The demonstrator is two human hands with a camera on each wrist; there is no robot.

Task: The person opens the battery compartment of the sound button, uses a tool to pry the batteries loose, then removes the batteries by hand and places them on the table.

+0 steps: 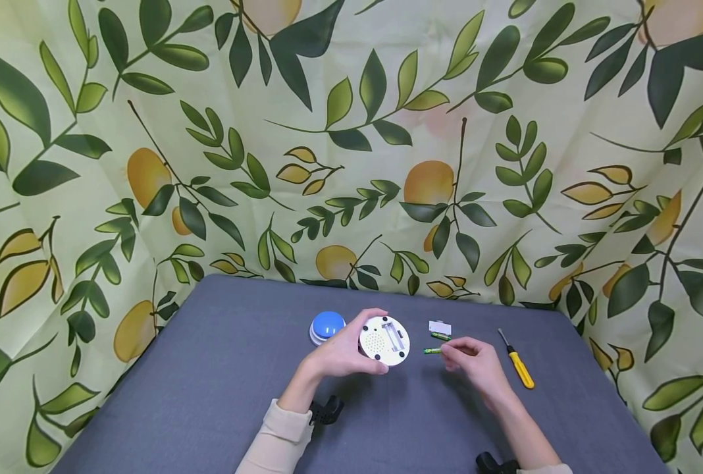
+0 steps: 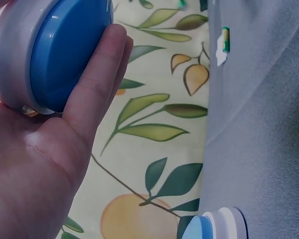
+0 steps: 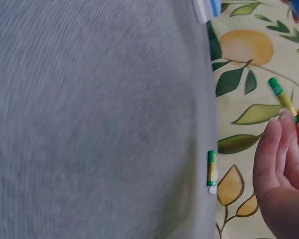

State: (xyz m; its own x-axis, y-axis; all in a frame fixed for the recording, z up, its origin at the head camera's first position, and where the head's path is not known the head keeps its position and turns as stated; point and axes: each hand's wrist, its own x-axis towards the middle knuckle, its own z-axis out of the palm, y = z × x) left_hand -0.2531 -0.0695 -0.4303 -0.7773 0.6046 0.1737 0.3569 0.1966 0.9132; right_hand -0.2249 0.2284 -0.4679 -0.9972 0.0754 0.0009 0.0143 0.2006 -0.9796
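Note:
My left hand (image 1: 341,354) grips a round push-button light or buzzer (image 1: 375,343) by its rim, its white underside with an uncovered battery compartment turned toward the head camera. The left wrist view shows the blue dome (image 2: 65,55) of this button, with my fingers along it. To the right, my right hand (image 1: 474,366) pinches a small green battery (image 1: 431,351) by one end, raised off the table in the right wrist view. A second green battery (image 1: 441,336) lies on the table beside a small white battery cover (image 1: 440,326). Whether the compartment holds anything is too small to tell.
Another blue-topped button (image 1: 328,324) with a white base stands on the grey table (image 1: 221,368), behind my left hand. A screwdriver (image 1: 522,370) with a yellow handle lies to the right of my right hand. Leaf-and-fruit patterned cloth (image 1: 375,197) surrounds the table's back and sides.

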